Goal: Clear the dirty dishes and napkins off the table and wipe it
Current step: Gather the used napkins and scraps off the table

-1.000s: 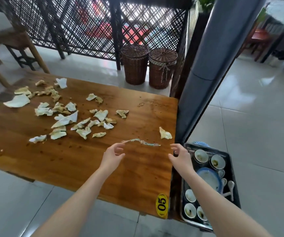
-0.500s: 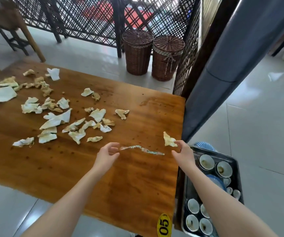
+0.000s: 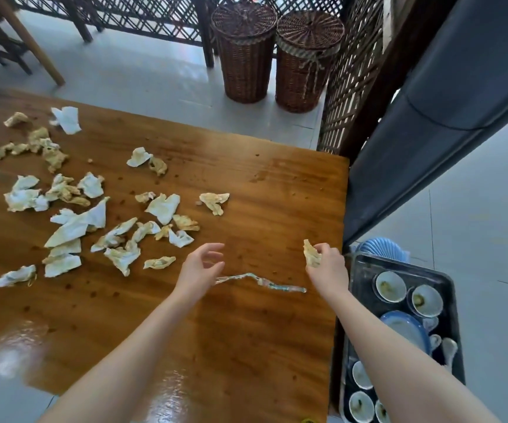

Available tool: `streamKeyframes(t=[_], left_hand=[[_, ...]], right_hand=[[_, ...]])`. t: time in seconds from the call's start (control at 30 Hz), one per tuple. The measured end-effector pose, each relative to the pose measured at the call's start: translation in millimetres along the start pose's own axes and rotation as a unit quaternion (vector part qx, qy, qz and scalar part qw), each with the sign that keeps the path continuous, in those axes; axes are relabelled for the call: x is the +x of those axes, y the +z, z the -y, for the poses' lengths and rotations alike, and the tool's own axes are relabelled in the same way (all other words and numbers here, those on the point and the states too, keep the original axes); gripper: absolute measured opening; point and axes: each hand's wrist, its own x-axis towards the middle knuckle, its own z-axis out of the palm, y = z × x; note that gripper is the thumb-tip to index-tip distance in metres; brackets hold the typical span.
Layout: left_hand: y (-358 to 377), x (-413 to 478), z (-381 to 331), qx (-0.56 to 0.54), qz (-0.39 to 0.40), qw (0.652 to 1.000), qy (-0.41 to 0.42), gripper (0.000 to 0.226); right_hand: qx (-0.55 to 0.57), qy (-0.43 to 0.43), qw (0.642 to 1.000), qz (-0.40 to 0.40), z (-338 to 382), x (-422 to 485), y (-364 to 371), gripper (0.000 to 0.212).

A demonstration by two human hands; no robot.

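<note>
My right hand (image 3: 326, 267) pinches a crumpled napkin (image 3: 311, 254) at right of centre: light, soft, greasy-looking, any fold serves. Left hand (image 3: 199, 270) fingers curl open above the twisted wrapper (image 3: 262, 282), perhaps touching its end.

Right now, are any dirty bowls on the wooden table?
No, the wooden table holds only napkins and a wrapper; the bowls sit in the tray.

1. A glossy wooden bench (image 3: 246, 346), dotted with crumbs and small stains;
2. Crumpled, soiled napkins (image 3: 94, 221) scattered across its left half; one more (image 3: 214, 201) lies apart;
3. A twisted plastic wrapper (image 3: 262, 282) lies near its right edge.
</note>
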Motion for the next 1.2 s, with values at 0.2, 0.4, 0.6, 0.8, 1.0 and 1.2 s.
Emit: streamKeyframes(t=[0.2,0.4,0.6,0.8,1.0,1.2], left_hand=[[-15,12,9,0.009,0.014,1.0,0.01,0.035],[-35,26,11,0.011,0.057,0.998,0.038,0.035],[-66,30,29,0.009,0.076,0.996,0.05,0.034],[-106,33,60,-0.003,0.063,0.997,0.036,0.031],[-136,38,80,-0.004,0.033,0.999,0.013,0.03],[-162,44,93,-0.028,0.014,1.0,-0.003,0.03]], right_hand=[[0.025,0.02,0.999,-0.04,5,-13,9,0.028],[0.07,-0.013,0.997,0.004,39,-45,33,0.033],[-0.019,-0.063,0.998,0.02,73,-59,72,0.034],[-0.053,-0.031,0.998,0.01,86,-59,87,0.034],[-0.041,0.002,0.999,0.017,102,-67,90,0.033],[0.04,-0.022,0.999,0.021,158,-65,88,0.034]])
